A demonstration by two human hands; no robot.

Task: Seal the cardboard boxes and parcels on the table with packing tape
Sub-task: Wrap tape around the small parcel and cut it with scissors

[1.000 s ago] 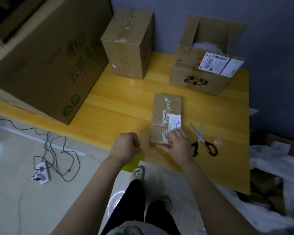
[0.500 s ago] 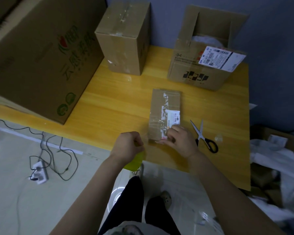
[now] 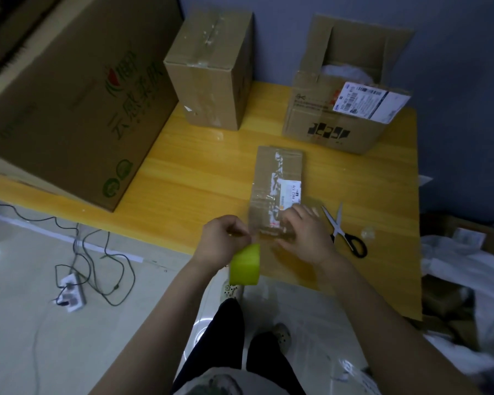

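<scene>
Centre of the frame, low on the yellow table (image 3: 197,178): the flat parcel (image 3: 278,192) lies lengthwise, its near end close to the table's front edge, a white label and glossy tape already across its top. The right hand (image 3: 305,232) is down on that near end, fingers laid over the cardboard and pressing, not wrapped round anything. The left hand (image 3: 223,240), just to the left of the parcel, has its fingers curled tight, and the yellow-green tape roll (image 3: 245,264) hangs from that grip, off the table's edge. A shiny stretch seems to run between the two hands, though it is too blurred to be sure. Here is the danger as I judge it: a loose strip drawn at an angle can twist and stick to itself, or go down wrinkled and leave the seam gaping. This parcel looks light, so a hard tug from the left could drag it toward the edge if the pressing hand eases. The scissors (image 3: 344,230) lie just right of the right hand; reaching for them means lifting off the tape, and the end could peel. Further up the frame stand a closed upright box (image 3: 211,81) and an open box (image 3: 337,118) with its flaps up, not yet sealed.
</scene>
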